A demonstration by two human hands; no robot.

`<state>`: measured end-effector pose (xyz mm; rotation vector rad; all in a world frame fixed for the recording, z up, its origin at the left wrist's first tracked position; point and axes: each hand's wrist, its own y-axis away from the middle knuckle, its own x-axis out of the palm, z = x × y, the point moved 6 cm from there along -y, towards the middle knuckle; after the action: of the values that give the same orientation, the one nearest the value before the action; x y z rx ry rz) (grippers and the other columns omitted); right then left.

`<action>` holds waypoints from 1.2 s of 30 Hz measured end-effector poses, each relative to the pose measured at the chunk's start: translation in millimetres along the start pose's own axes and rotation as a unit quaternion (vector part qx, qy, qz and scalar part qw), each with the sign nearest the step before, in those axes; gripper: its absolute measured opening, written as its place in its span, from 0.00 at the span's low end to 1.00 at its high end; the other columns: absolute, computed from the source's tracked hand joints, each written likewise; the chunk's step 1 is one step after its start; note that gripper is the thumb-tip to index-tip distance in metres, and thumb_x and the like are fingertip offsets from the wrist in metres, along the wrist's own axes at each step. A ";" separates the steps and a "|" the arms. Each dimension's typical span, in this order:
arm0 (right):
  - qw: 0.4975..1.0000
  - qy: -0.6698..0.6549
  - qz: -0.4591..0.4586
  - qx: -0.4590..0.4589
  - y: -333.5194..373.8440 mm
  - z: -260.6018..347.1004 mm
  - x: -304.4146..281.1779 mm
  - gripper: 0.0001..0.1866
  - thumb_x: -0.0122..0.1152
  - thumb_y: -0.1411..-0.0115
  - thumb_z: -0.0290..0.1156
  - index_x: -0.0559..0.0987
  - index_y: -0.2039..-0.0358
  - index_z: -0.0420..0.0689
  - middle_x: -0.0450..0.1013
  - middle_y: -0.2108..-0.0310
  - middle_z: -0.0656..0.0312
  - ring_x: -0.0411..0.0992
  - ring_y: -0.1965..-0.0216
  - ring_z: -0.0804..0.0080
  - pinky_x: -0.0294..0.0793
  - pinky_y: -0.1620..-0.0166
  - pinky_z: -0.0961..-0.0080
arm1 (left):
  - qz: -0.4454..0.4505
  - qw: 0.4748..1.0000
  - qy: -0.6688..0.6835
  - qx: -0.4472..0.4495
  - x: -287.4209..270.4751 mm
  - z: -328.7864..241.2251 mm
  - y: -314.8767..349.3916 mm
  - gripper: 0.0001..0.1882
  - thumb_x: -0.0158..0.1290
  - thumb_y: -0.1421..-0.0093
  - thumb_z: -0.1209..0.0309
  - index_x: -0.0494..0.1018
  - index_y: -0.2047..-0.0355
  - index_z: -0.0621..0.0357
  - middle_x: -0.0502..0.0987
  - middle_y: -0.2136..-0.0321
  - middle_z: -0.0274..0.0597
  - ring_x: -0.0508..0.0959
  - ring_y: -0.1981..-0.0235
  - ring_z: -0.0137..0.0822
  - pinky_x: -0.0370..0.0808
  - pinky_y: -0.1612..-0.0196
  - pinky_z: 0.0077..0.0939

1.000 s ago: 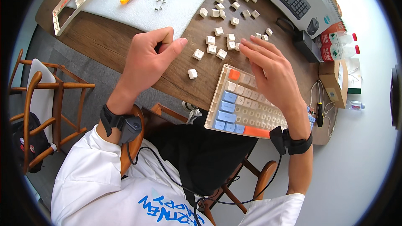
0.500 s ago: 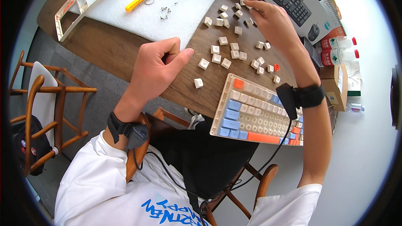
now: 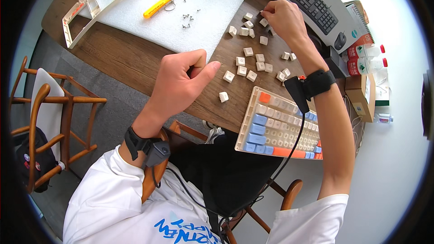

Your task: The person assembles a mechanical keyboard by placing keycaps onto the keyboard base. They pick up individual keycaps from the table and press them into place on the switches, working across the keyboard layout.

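My right hand point(image 3: 286, 21) reaches to the far group of loose keycaps. Its thumb and fingers are pinched together on a pale keycap point(image 3: 261, 12), mostly covered by the fingertips. My left hand point(image 3: 181, 77) hovers near the table's front edge, fingers curled in and thumb bent over them; whatever it may hold is hidden. Several off-white keycaps point(image 3: 248, 52) lie scattered between and beyond my hands. A mechanical keyboard point(image 3: 257, 129) with blue, orange and cream keys lies at the near right, its middle rows without caps. My right wrist strap and its cable partly cover it.
A white foam sheet point(image 3: 217, 4) carries a yellow screwdriver point(image 3: 158, 7), several small screws point(image 3: 186, 17) and a cream frame piece point(image 3: 92, 9). A keyboard box point(image 3: 334, 18), bottles point(image 3: 361, 65) and a cardboard box point(image 3: 360, 99) stand right. Wooden chair point(image 3: 68, 108) at left.
My right hand's fingers have drawn together into a pinch at the far keycaps. The whole view has shifted slightly; my left hand stays curled.
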<state>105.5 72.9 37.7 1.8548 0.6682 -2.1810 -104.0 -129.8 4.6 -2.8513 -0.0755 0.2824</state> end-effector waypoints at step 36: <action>0.965 -0.248 -0.076 0.027 280.8 25.9 -89.7 0.14 0.72 0.45 0.15 0.85 0.58 0.40 0.83 0.59 0.59 0.83 0.59 0.64 0.83 0.55 0.71 | -0.003 0.995 -0.089 0.044 2.9 10.5 -0.4 0.28 0.61 0.30 0.63 0.56 0.80 0.54 0.52 0.82 0.24 0.51 0.79 0.20 0.49 0.76 0.25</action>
<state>221.3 -197.5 69.5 1.2223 0.6608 -2.6377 -103.2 -126.4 -5.8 -2.7328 -0.1050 0.5258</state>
